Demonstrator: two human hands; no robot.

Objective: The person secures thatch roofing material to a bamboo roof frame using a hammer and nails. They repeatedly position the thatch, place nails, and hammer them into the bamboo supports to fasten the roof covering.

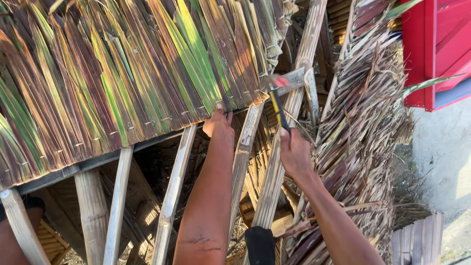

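My right hand (296, 153) grips the head-heavy yellow-and-black-handled hammer (280, 98) low; my left hand (219, 123) pinches the light, brittle green-brown palm-leaf thatch panel (122, 73) edge.

Both bare arms reach far forward; the left hand (219, 125) has curled fingers pressing down, the right hand (294, 152) is fisted tight.
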